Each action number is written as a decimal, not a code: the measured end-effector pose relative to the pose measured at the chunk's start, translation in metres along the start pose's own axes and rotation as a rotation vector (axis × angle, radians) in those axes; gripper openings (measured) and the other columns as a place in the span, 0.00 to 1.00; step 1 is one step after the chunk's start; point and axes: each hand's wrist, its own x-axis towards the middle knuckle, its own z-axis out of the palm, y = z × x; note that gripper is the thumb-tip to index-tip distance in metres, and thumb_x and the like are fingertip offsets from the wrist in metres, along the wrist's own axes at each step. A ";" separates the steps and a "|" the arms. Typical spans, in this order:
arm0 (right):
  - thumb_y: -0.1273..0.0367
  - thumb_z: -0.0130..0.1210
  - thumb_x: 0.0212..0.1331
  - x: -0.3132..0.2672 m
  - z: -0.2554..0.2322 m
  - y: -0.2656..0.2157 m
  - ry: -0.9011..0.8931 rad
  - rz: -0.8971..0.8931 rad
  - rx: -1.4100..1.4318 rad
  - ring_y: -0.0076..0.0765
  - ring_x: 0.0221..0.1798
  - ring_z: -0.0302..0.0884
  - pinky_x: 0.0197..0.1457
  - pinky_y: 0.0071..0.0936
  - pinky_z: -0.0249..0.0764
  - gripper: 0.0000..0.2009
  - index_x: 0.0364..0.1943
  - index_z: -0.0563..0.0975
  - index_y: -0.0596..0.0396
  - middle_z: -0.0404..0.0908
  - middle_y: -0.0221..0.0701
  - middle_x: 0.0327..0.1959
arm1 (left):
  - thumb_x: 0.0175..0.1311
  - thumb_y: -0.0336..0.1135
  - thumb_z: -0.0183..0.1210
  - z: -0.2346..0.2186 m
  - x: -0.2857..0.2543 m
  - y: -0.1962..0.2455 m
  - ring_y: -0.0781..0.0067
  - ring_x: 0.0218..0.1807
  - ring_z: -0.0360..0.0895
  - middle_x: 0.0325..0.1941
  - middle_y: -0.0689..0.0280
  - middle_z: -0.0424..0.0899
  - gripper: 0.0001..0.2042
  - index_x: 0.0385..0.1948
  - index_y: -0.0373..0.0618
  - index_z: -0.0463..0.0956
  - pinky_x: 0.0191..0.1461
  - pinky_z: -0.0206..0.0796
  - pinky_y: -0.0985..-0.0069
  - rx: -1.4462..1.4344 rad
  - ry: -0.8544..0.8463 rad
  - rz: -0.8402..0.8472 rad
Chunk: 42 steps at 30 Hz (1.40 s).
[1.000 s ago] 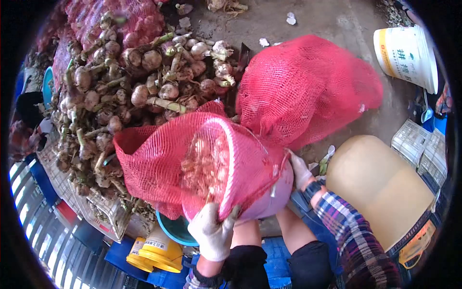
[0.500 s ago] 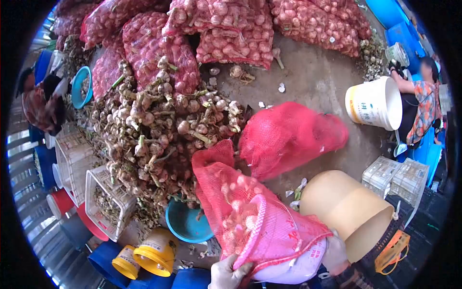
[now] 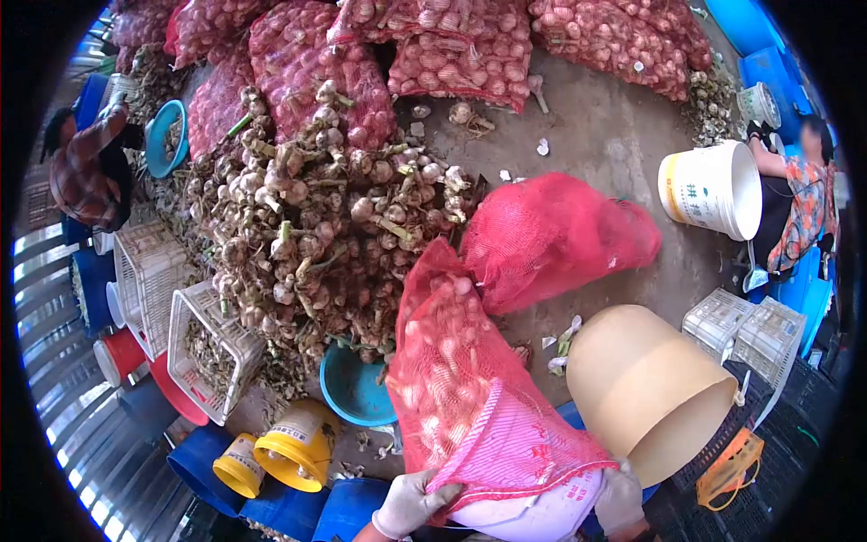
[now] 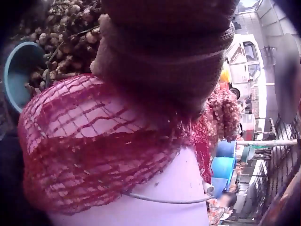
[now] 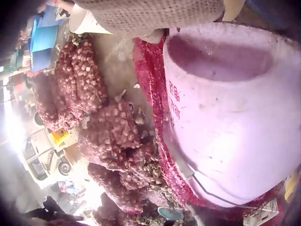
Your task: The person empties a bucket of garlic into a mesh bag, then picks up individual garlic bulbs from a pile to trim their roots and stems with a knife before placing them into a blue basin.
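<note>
A pale pink-white bucket [image 3: 542,515] lies tipped on its side, mouth leftward, inside the opening of a red mesh bag [image 3: 429,361]. Garlic bulbs [image 3: 442,357] fill the bag beyond the bucket's mouth. My gloved left hand [image 3: 408,503] pinches the bag's edge against the bucket's rim, thumb on the mesh. At the bucket's base, my gloved right hand [image 3: 621,499] grips the bottom edge; most of its fingers are hidden behind it. In the right wrist view the bucket's hollow underside [image 5: 221,56] faces up, beside the glove [image 5: 150,16]. The left wrist view shows mesh [image 4: 89,160] stretched over the bucket wall.
Loose garlic with stems [image 3: 307,217] is heaped ahead on the left. Another red mesh bag [image 3: 551,239] lies beyond mine. A beige tub [image 3: 641,379] stands right, a teal basin [image 3: 357,384] left. Filled sacks [image 3: 461,63] line the back; two people sit at the sides.
Garlic has spread from the bucket's mouth into the bag, which now stretches out longer and fuller. The bucket has come closer to my body, and the head view has tilted up.
</note>
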 end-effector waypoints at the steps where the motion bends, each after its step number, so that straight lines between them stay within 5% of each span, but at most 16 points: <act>1: 0.72 0.46 0.68 -0.008 0.019 0.020 -0.009 0.294 0.763 0.33 0.43 0.78 0.48 0.31 0.75 0.06 0.42 0.71 0.59 0.78 0.36 0.39 | 0.62 0.47 0.63 0.001 0.001 -0.005 0.85 0.28 0.71 0.26 0.74 0.79 0.19 0.43 0.38 0.81 0.33 0.67 0.81 0.057 0.036 0.086; 2: 0.71 0.47 0.68 -0.006 0.019 0.018 -0.014 0.587 1.523 0.31 0.44 0.77 0.49 0.31 0.75 0.05 0.41 0.71 0.59 0.78 0.34 0.40 | 0.62 0.48 0.64 0.002 0.002 -0.009 0.85 0.29 0.71 0.26 0.74 0.79 0.19 0.42 0.38 0.81 0.34 0.67 0.81 0.110 0.073 0.170; 4: 0.73 0.46 0.67 0.022 0.026 0.016 0.128 0.309 1.290 0.31 0.47 0.76 0.55 0.26 0.71 0.08 0.42 0.75 0.61 0.79 0.33 0.40 | 0.62 0.48 0.64 -0.002 0.002 -0.008 0.84 0.30 0.71 0.26 0.74 0.79 0.19 0.42 0.38 0.81 0.34 0.67 0.81 0.052 0.059 0.155; 6: 0.71 0.48 0.68 0.058 0.017 0.019 0.019 0.188 1.037 0.28 0.45 0.75 0.52 0.23 0.71 0.07 0.41 0.75 0.60 0.79 0.31 0.40 | 0.61 0.47 0.64 -0.009 0.000 -0.011 0.84 0.30 0.71 0.27 0.73 0.80 0.19 0.41 0.38 0.81 0.35 0.67 0.81 0.008 0.047 0.122; 10: 0.69 0.51 0.67 0.095 0.064 0.030 -0.107 0.334 1.157 0.25 0.45 0.75 0.51 0.23 0.71 0.07 0.41 0.75 0.59 0.79 0.31 0.40 | 0.62 0.40 0.64 -0.013 0.000 -0.013 0.83 0.32 0.73 0.29 0.71 0.80 0.14 0.41 0.38 0.80 0.38 0.69 0.79 0.074 0.047 0.063; 12: 0.69 0.52 0.67 0.098 0.063 0.022 -0.219 0.423 1.507 0.24 0.44 0.75 0.51 0.22 0.72 0.07 0.42 0.75 0.58 0.79 0.30 0.40 | 0.59 0.41 0.67 -0.014 0.008 -0.022 0.79 0.24 0.75 0.20 0.67 0.80 0.13 0.30 0.38 0.81 0.29 0.68 0.74 0.077 0.148 0.224; 13: 0.70 0.52 0.66 0.093 0.055 0.018 -0.209 0.456 1.514 0.24 0.43 0.75 0.51 0.23 0.73 0.07 0.42 0.75 0.58 0.79 0.31 0.40 | 0.63 0.42 0.64 -0.018 0.007 -0.029 0.87 0.29 0.75 0.25 0.72 0.83 0.15 0.39 0.37 0.82 0.32 0.70 0.78 0.109 0.097 0.202; 17: 0.71 0.52 0.66 0.068 0.003 -0.001 -0.074 0.503 1.392 0.25 0.42 0.75 0.49 0.22 0.73 0.06 0.42 0.75 0.59 0.79 0.32 0.40 | 0.63 0.43 0.64 -0.012 -0.013 0.005 0.86 0.29 0.74 0.24 0.71 0.81 0.16 0.41 0.37 0.81 0.33 0.68 0.81 -0.011 0.008 -0.011; 20: 0.71 0.52 0.65 0.061 -0.045 -0.001 -0.036 0.345 1.487 0.25 0.41 0.76 0.47 0.21 0.74 0.06 0.41 0.74 0.59 0.79 0.32 0.39 | 0.60 0.43 0.64 0.011 -0.023 0.007 0.83 0.29 0.72 0.23 0.66 0.79 0.15 0.31 0.38 0.79 0.34 0.68 0.74 0.003 0.079 0.199; 21: 0.71 0.52 0.65 0.060 -0.058 0.006 -0.044 0.296 1.453 0.26 0.39 0.76 0.45 0.21 0.75 0.06 0.40 0.74 0.60 0.79 0.32 0.38 | 0.64 0.47 0.61 0.011 -0.028 0.012 0.84 0.36 0.75 0.33 0.69 0.84 0.19 0.43 0.37 0.80 0.42 0.70 0.78 0.104 0.008 0.165; 25: 0.67 0.53 0.63 0.065 -0.109 0.001 -0.102 0.236 1.256 0.22 0.36 0.74 0.40 0.19 0.71 0.08 0.37 0.76 0.59 0.79 0.29 0.35 | 0.68 0.47 0.57 0.031 -0.029 -0.002 0.83 0.42 0.74 0.42 0.70 0.83 0.21 0.51 0.36 0.76 0.49 0.68 0.79 -0.135 -0.087 0.210; 28: 0.65 0.52 0.64 0.062 -0.141 0.020 -0.063 0.076 1.002 0.23 0.36 0.74 0.42 0.21 0.71 0.11 0.38 0.77 0.61 0.79 0.29 0.35 | 0.68 0.45 0.58 0.050 -0.045 0.000 0.84 0.34 0.73 0.32 0.71 0.83 0.17 0.44 0.37 0.80 0.41 0.69 0.77 -0.118 -0.031 0.334; 32: 0.66 0.51 0.63 0.032 -0.225 -0.057 -0.125 0.001 1.092 0.25 0.37 0.75 0.43 0.24 0.72 0.11 0.39 0.77 0.62 0.80 0.30 0.36 | 0.70 0.45 0.56 0.079 -0.075 0.015 0.85 0.42 0.74 0.42 0.71 0.83 0.19 0.49 0.35 0.78 0.50 0.68 0.80 -0.281 -0.217 0.362; 34: 0.69 0.52 0.60 0.015 -0.253 0.007 -0.067 0.076 1.039 0.29 0.38 0.77 0.43 0.25 0.72 0.11 0.40 0.79 0.63 0.80 0.34 0.38 | 0.70 0.45 0.56 0.102 -0.075 0.008 0.84 0.44 0.74 0.43 0.70 0.83 0.19 0.50 0.35 0.77 0.52 0.67 0.80 -0.356 -0.257 0.342; 36: 0.70 0.53 0.58 -0.004 -0.285 -0.011 0.070 -0.008 0.700 0.29 0.39 0.77 0.44 0.24 0.72 0.11 0.40 0.79 0.63 0.80 0.34 0.38 | 0.71 0.44 0.55 0.119 -0.080 0.013 0.83 0.46 0.73 0.44 0.69 0.83 0.19 0.51 0.35 0.77 0.54 0.67 0.79 -0.422 -0.354 0.378; 42: 0.72 0.50 0.59 -0.048 -0.342 -0.051 0.123 0.107 1.038 0.37 0.42 0.77 0.46 0.32 0.73 0.11 0.41 0.79 0.60 0.79 0.37 0.38 | 0.71 0.45 0.54 0.167 -0.091 0.039 0.83 0.46 0.74 0.44 0.70 0.82 0.20 0.51 0.35 0.76 0.53 0.68 0.78 -0.379 -0.640 0.319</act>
